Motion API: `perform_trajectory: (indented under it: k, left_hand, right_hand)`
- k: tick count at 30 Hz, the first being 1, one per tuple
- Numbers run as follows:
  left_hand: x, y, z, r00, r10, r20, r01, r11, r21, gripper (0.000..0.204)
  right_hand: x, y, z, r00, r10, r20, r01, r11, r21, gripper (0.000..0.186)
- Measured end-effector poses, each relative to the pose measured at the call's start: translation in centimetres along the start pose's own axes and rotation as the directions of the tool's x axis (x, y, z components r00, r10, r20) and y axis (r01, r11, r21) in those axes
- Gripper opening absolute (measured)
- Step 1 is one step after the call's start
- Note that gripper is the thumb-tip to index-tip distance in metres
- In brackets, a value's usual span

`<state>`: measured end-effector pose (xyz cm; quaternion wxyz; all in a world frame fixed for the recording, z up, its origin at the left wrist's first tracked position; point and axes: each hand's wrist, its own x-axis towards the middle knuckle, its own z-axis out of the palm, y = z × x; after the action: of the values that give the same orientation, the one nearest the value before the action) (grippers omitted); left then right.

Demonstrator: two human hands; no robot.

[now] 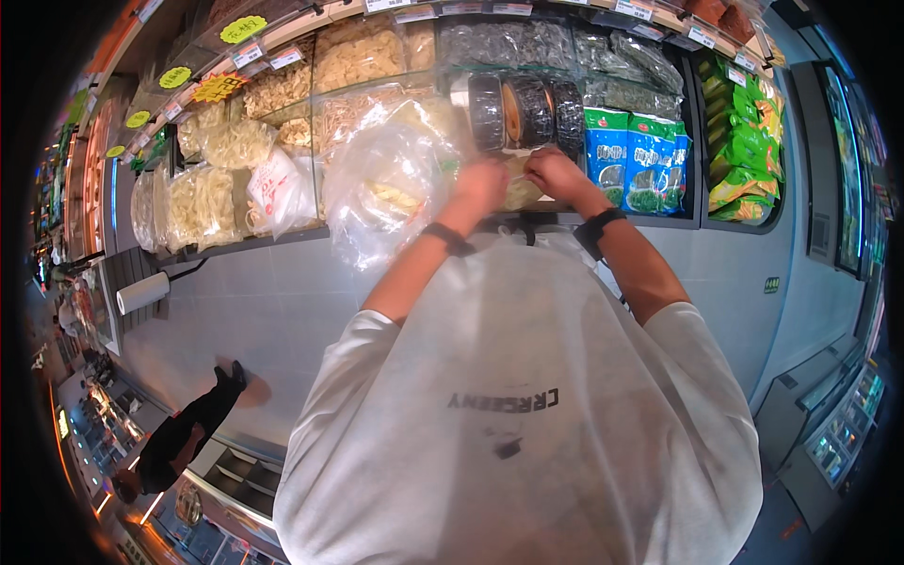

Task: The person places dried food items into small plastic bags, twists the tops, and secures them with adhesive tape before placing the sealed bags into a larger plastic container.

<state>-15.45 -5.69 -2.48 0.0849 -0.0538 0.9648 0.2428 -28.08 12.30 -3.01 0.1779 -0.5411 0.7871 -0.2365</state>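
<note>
One clear plastic bag (384, 186), just beside left hand (482, 185)

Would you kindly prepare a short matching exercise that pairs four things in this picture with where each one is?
1. Large clear plastic bag
2. Blue-and-green packets
3. White roll
4. Dark wrapped packs

A. Near the picture's left side
B. Just beyond the two hands
C. Just right of the right hand
D. Just left of the left hand

Pairs: 1-D, 2-C, 3-A, 4-B
</note>
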Motion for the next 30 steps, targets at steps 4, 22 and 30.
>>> perform_trajectory:
  k: [4,22,30]
  left_hand:
    - [0.1,0.2,0.2,1.000,-0.012,-0.012,0.013,0.996,0.092,0.023]
    - [-0.5,0.8,0.6,0.997,-0.041,-0.062,0.038,0.998,-0.049,0.020]
    - [-0.2,1.1,0.6,0.996,-0.088,-0.027,0.085,0.992,-0.091,0.019]
  right_hand:
    - [-0.1,-0.7,0.4,1.000,0.007,-0.017,-0.007,1.000,-0.003,0.015]
    - [-0.5,-0.3,0.3,0.997,-0.045,-0.060,0.050,0.996,0.079,0.012]
    - [-0.9,-0.8,0.3,0.993,0.056,-0.107,-0.039,0.986,0.160,0.014]
